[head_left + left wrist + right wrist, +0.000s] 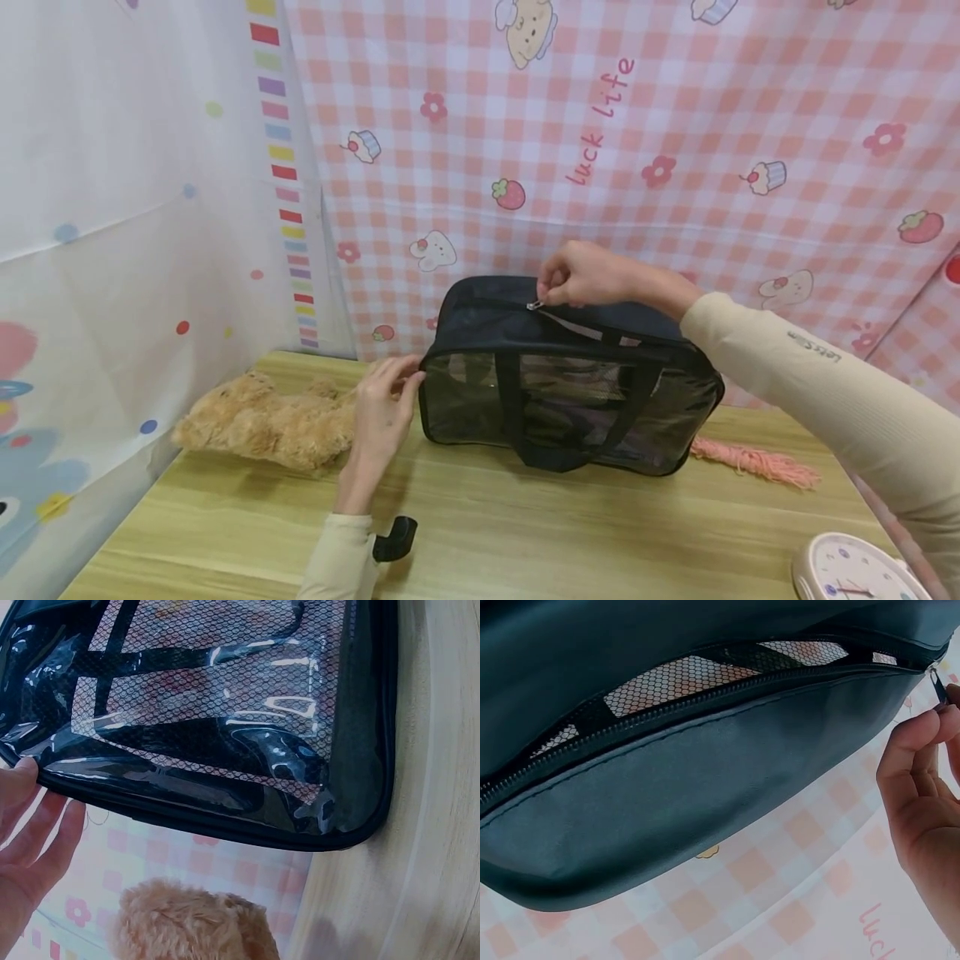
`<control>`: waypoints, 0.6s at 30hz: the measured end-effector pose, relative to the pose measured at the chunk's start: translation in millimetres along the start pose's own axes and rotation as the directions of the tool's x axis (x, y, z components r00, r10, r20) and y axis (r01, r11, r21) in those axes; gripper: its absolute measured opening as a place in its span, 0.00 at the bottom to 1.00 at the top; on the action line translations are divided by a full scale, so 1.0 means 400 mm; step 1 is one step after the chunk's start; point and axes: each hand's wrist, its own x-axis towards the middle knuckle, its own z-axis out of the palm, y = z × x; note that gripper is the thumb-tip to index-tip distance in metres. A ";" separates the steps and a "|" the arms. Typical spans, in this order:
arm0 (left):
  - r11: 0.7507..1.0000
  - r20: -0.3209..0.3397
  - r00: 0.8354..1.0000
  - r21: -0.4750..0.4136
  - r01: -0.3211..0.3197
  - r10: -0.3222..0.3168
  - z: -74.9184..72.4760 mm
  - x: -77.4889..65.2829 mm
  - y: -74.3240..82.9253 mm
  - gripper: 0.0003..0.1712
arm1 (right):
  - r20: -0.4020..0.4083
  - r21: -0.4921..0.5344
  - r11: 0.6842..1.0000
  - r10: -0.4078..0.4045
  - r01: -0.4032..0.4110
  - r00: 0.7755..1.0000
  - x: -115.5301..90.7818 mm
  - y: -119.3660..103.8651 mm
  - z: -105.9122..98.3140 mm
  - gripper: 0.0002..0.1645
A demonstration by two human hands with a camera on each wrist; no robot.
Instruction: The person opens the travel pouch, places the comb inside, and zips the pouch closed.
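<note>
Left to right, on a wood-grain table [480, 533]: a tan fluffy plush [262, 421] lies at the far L, just beside the person's L hand [382, 404]. That hand pinches the L edge of a black bag w/ see-through front [465, 400], thumb at the front, fingertips behind the rim. The hold looks light; if it slips, the bag could skid or twist when its zip is tugged, & an elbow-out move could nudge the plush.

The bag stands upright mid-table, a bit R of centre, w/ a black strap handle [555, 458] drooping down its front. On top, the metal zip pull [534, 305] sits L of centre; the zip gapes to the R of it, & mesh [671, 682] shows thru the gap. The R hand [588, 275] grasps the pull btwn thumb & finger. Slack fabric there could snag in the teeth, prob. if the top sags or the pull is yanked at an angle; the small tab could also slip from the fingertips.

Far R: a pink yarn bundle [757, 462] beside the bag's R end; nearer, a round clock [847, 575], partly out of frame. A dropped R sleeve [810, 375] could knock it.
</note>
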 end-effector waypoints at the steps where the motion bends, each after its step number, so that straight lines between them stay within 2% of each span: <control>1: 1.000 -0.001 1.000 0.004 0.000 0.000 0.000 0.000 0.001 0.09 | 0.000 0.002 1.000 0.001 -0.001 1.000 -0.001 0.001 0.000 0.06; 18: 1.000 0.003 1.000 0.012 -0.003 0.003 -0.001 -0.001 0.002 0.09 | 0.029 0.001 0.999 0.040 -0.040 0.999 -0.024 0.019 -0.016 0.06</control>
